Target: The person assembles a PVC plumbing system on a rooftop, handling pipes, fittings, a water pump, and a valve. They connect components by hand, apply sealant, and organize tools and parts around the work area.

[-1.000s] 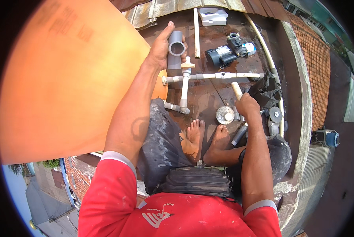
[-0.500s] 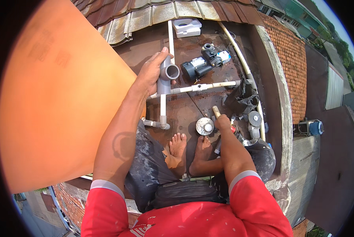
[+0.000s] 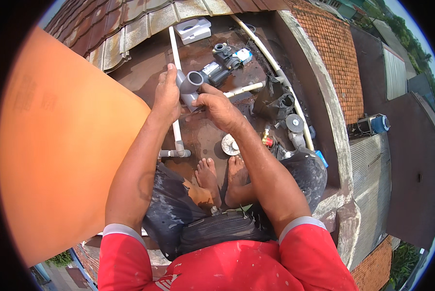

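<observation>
My left hand [image 3: 167,97] is wrapped round a grey plastic pipe tee [image 3: 189,100], holding it over the roof floor with its round side mouth facing up. My right hand [image 3: 219,109] is closed at the tee's lower end, thumb against it; its other fingers are largely hidden. A small dark edge shows by that thumb, too little to name. Beyond the tee lies a black water pump [image 3: 216,72]. Below my right wrist, a white-spattered round container [image 3: 229,144] stands by my feet, partly covered by my forearm.
White pipe [image 3: 176,131] with grey elbows runs behind my hands. A black plastic bag [image 3: 273,99], red-handled valve [image 3: 268,141] and grey fittings [image 3: 295,123] lie to the right, before a low wall [image 3: 319,72]. White foam [image 3: 193,30] sits far off; a large orange surface [image 3: 76,145] fills the left.
My right hand has left the beige cylindrical piece near the round container and come up to the tee. My left hand still holds the tee, now tilted. The view has shifted.
</observation>
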Demonstrator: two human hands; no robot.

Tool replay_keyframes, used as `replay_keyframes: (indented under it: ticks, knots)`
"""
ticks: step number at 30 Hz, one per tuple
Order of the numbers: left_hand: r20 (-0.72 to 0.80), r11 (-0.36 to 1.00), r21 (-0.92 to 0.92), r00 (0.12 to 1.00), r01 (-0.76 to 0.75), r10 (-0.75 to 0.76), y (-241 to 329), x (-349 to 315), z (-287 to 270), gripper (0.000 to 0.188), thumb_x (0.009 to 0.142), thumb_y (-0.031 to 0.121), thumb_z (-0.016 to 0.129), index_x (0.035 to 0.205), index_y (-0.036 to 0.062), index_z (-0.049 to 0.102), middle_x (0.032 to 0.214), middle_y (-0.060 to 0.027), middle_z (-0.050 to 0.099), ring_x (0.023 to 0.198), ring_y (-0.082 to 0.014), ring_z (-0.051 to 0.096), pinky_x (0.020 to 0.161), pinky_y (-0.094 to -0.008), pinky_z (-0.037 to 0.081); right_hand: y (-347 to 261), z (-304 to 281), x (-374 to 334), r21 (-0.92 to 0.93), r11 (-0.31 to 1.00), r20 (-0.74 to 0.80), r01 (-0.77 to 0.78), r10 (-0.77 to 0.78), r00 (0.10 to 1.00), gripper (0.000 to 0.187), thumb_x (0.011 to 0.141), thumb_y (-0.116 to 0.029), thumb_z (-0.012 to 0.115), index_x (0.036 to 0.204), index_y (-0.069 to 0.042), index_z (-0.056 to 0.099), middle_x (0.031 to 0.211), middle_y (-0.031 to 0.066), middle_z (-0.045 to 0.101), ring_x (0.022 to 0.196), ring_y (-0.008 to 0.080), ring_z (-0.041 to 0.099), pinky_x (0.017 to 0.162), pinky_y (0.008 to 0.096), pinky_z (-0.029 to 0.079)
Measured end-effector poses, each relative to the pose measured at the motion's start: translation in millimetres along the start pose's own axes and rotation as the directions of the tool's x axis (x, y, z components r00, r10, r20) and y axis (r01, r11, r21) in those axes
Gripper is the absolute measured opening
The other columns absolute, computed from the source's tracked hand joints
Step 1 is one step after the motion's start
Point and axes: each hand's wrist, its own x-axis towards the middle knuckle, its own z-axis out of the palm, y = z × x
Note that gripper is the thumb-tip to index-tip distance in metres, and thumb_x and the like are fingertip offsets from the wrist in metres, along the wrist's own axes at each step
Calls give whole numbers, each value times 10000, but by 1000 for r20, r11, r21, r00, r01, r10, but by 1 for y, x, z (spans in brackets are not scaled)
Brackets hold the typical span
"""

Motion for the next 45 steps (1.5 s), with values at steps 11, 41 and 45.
replay_keyframes:
  ticks: [11,41,45]
  knots:
    - [424,945,315,877,92,-227,23,-15,-3,406,1104,461,698,1088,64,780,988,-24,731,930,-145,688,959,-364,574,-13,10,-60,-236,968,-282,-86,16,959,537,1097,-455,683,1354,16,680,884,69,726,697,105,648,631,323,530]
    - [410,936,350,895,23,-175,22,-23,-21,246,1047,303,801,1008,60,779,963,-8,755,898,-113,710,858,-319,583,-13,10,-67,-779,614,-218,-129,-72,973,486,974,-275,775,1228,81,565,1097,365,744,1090,565,715,967,614,538]
    - [389,921,387,913,-45,-119,22,-25,-17,288,1036,355,805,989,72,774,966,-4,749,907,-111,690,878,-323,566,-10,12,-63,-722,680,-233,-132,-59,971,521,960,-281,790,1271,71,565,1112,356,749,1113,545,724,969,589,543]
